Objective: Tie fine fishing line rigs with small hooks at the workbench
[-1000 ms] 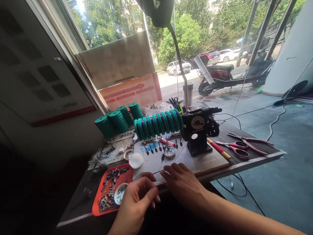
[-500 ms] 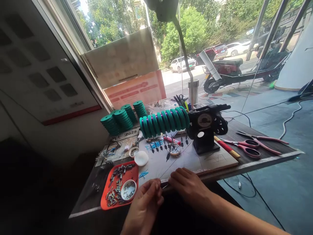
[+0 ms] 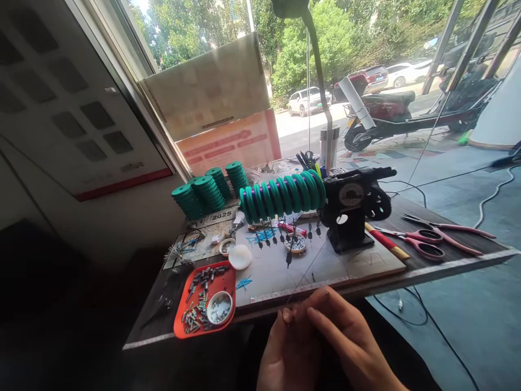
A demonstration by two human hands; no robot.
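Observation:
My left hand (image 3: 280, 347) is closed in a pinch in front of the table's near edge. A thin line (image 3: 303, 277) slants down across the board to its fingertips. Close beside it, my right hand (image 3: 350, 336) has thumb and fingers drawn together; whatever they pinch is too small to make out. Beyond the hands, a row of green foam spools (image 3: 280, 196) sits on the shaft of a black winding machine (image 3: 350, 206). Small dark pieces hang on lines below the spools, one of them a dark sinker-like piece (image 3: 288, 260) lower than the others.
An orange tray (image 3: 181, 320) with metal parts and a white bowl (image 3: 220, 308) lies at left. Nearby are a white lid (image 3: 240, 257), a dish of small beads (image 3: 294, 243) and stacked green spools (image 3: 209, 193). Scissors (image 3: 423, 244) and long-nosed pliers (image 3: 451, 228) lie at right.
Both hands have moved right and come together, now slightly lower, in front of the table edge. The camera view has shifted a little, so the table sits farther right and higher.

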